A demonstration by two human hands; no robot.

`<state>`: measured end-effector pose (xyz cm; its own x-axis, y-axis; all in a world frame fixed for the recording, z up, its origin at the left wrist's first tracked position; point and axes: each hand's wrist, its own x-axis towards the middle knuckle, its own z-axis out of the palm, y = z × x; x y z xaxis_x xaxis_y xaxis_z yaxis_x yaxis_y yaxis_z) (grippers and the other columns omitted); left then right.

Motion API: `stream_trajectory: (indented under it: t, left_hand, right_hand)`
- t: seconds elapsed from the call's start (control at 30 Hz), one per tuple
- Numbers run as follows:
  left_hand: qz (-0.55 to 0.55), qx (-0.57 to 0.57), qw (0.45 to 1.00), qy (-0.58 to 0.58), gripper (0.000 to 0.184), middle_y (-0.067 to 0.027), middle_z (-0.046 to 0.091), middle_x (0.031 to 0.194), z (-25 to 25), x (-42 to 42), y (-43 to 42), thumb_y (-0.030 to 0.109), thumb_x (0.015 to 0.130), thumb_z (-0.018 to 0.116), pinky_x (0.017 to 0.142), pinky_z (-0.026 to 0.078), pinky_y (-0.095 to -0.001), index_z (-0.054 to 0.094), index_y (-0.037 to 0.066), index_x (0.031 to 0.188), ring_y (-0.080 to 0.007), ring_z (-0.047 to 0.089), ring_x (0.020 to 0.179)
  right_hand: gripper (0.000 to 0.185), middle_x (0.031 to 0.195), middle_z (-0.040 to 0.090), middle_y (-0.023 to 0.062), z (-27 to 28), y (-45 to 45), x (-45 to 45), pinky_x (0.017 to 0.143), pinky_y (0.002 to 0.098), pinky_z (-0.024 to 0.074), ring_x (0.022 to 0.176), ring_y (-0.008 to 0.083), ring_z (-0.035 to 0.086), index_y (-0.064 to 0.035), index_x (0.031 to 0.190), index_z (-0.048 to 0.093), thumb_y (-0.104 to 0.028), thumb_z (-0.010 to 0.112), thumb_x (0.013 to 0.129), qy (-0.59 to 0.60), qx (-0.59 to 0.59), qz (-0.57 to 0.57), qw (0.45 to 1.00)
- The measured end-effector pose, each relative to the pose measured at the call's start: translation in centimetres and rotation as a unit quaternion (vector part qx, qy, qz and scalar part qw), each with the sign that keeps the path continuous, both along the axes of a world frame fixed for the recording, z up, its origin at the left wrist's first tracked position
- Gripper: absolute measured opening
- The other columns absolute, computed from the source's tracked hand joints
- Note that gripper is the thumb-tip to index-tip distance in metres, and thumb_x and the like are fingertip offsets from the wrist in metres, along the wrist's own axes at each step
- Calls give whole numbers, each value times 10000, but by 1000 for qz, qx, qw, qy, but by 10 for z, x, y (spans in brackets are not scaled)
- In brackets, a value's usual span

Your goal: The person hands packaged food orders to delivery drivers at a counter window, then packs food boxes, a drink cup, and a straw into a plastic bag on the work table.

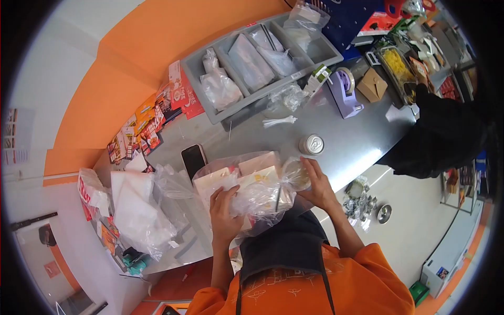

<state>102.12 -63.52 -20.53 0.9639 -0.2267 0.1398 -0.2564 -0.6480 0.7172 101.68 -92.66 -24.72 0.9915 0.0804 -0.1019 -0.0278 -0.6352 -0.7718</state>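
Note:
A clear plastic bag (262,197) with pale cardboard boxes (260,163) inside lies at the front edge of the metal table. My left hand (224,212) grips the bag's near left side, fingers bent over the plastic. At the bag's right end, my right hand (316,186) is closed around a round, clear-topped container (295,173); whether it is inside the bag I cannot tell. A dark thin stick, perhaps a straw, shows through the plastic. Just beyond my right hand, a silver drink can (312,144) stands upright, apart from my fingers.
A grey divided bin (215,116) with plastic packs stands at the back. Nearby are a purple tape dispenser (346,97), a brown box (371,85) and a phone (194,159). Plastic bags (139,210) lie left. A person's dark sleeve (446,131) reaches in at right.

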Motion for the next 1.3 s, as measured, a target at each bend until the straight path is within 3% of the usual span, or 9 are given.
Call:
stream_trajectory:
  t: [0.3,0.63,0.83,0.93,1.0,1.07,1.1,1.17,1.3]
  left_hand:
    - [131,-17,991,11,555,-145,637,1036,3,-7,18,-22,606,687,1005,395,-460,622,39,1153,-359,560,1022]
    - [126,-2,992,30,582,-130,640,1032,2,-3,15,6,602,738,1029,386,-459,615,41,1170,-353,555,1068]
    - [84,26,994,61,700,-161,614,1196,18,1,19,55,593,841,988,451,-425,589,42,1245,-349,575,1132]
    - [19,-7,990,140,898,-166,546,1331,67,16,25,177,530,920,1076,396,-435,550,48,1337,-343,514,1257]
    - [-53,-21,994,91,865,-166,553,1329,88,54,34,211,570,915,1081,393,-435,551,39,1336,-339,511,1268]
    - [-96,-20,995,25,769,-167,573,1308,100,113,21,229,646,886,1077,401,-422,565,24,1315,-328,527,1261]
    - [-104,-14,994,-15,689,-168,589,1287,104,148,3,229,703,859,1070,410,-409,577,13,1294,-319,544,1248]
    - [-88,-101,991,6,528,-168,640,1200,68,215,-35,238,801,791,993,469,-389,605,-6,1231,-288,621,1137]
    - [-170,32,981,92,306,-254,671,1041,-31,325,-97,54,844,613,888,512,-456,630,-53,1130,-388,636,1075]
  right_hand:
    - [962,1495,380,170,-3,11,46,1007,444,497,1269,415,502,-152,1516,335,-99,836,697,-57,16,118,991]
    - [875,1529,337,170,-12,7,40,904,425,560,1215,382,561,-262,1505,376,-136,812,757,-75,-55,137,986]
    - [691,1488,428,154,59,-16,65,943,410,543,1218,357,569,-121,1399,526,-126,807,768,-127,6,160,979]
    - [326,1212,636,170,95,-29,141,880,377,532,1027,367,652,-23,1146,678,-66,734,827,-244,0,102,964]
    - [282,1131,647,194,95,-21,204,878,402,528,991,395,648,-13,1125,674,-97,703,858,-179,19,87,980]
    - [304,1047,649,219,45,-15,262,884,439,514,988,409,647,7,1129,663,-123,700,856,-333,-107,62,935]
    - [322,1040,652,238,31,-18,277,886,453,508,994,412,647,13,1134,659,-126,704,847,-291,-143,47,945]
    - [357,1026,658,275,15,-24,303,889,481,497,1006,419,648,26,1144,649,-132,711,830,-207,-215,19,954]
    - [384,991,668,305,13,-64,336,864,468,508,978,439,657,44,1147,643,-123,707,807,-188,-109,-51,975]
